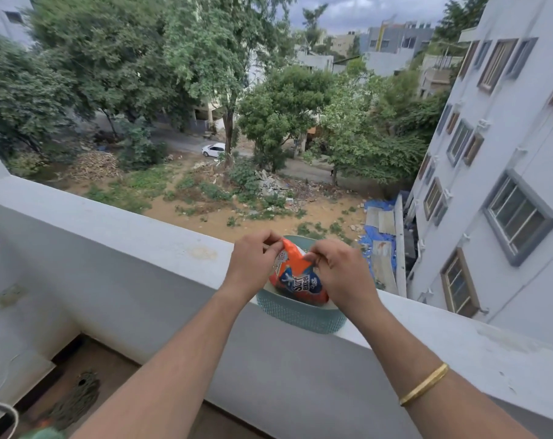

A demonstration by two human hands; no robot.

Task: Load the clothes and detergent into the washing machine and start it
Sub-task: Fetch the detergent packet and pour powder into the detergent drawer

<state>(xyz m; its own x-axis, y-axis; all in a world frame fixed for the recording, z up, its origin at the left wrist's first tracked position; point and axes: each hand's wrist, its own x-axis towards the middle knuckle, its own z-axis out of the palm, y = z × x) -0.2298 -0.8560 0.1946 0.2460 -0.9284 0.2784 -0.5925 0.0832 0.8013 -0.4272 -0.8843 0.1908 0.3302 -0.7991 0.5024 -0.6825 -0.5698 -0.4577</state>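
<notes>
Both hands are pinched shut on the top edge of the detergent pouch [295, 275]: the left hand [253, 264] has its grip on the upper left corner, thumb and fingers closed over the film, and the right hand [341, 270] has its grip on the upper right corner, fingertips curled tight onto the crimped seam. The pouch stands roughly upright, its lower half sunk in a small teal basket [300, 313] that sits on the flat top of the balcony parapet [161, 236], with open air and the ground far below just beyond it. It looks like a soft, slick plastic sachet, plump with powder, so it should be light to moderately weighty, floppy, and liable to slip or sag if held by the film alone. The sealed top band is the stiffest place to hold; lifting it would be safer with one hand under the belly. A sharp pull could spill powder over the ledge. No washing machine or clothes are in view
</notes>
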